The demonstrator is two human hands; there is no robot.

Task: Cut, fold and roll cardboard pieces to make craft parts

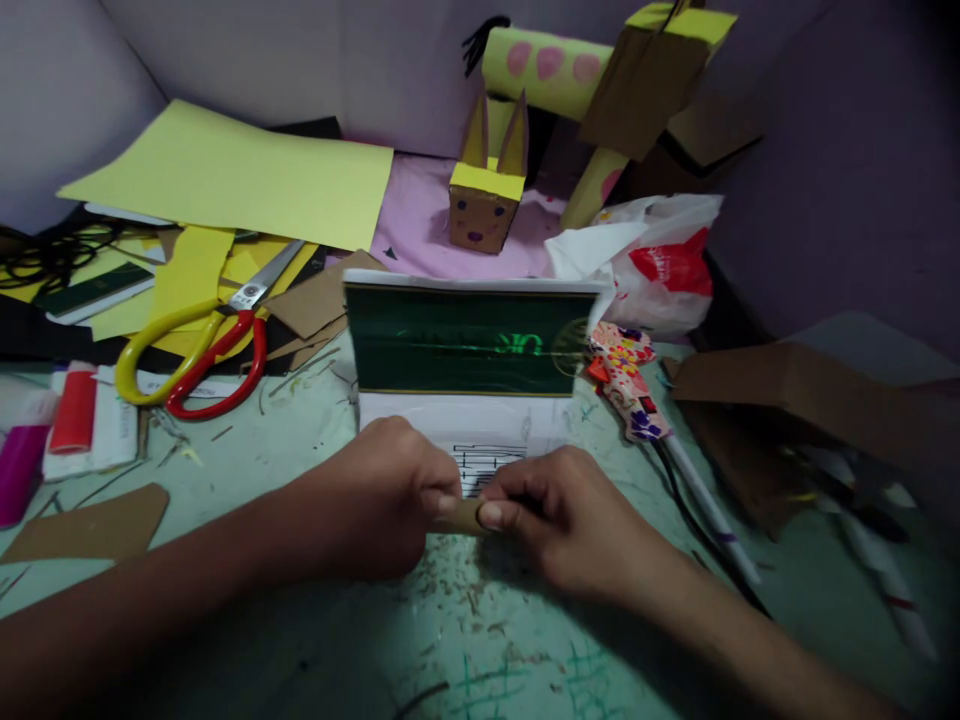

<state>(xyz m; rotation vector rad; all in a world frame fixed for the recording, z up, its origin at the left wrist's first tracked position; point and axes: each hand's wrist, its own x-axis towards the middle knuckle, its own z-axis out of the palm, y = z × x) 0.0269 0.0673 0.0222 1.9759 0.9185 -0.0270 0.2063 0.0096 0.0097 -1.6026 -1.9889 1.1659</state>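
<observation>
While our left hand (397, 492) and right hand (566, 515) both grip the brown piece (460, 515) in the lower middle of the head view, we should press evenly from both sides, since it looks curled and could crease. The scissors (244, 297) lie at left, well apart from our work.

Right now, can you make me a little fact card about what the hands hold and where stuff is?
Left hand: gripping a small brown piece
Right hand: holding the same piece
Just beyond hands: green-and-white sheet
Left side: red-and-yellow scissors; large yellow sheet
Back: box with drawn face, pointed ears
Right side: white plastic bag, red print
</observation>
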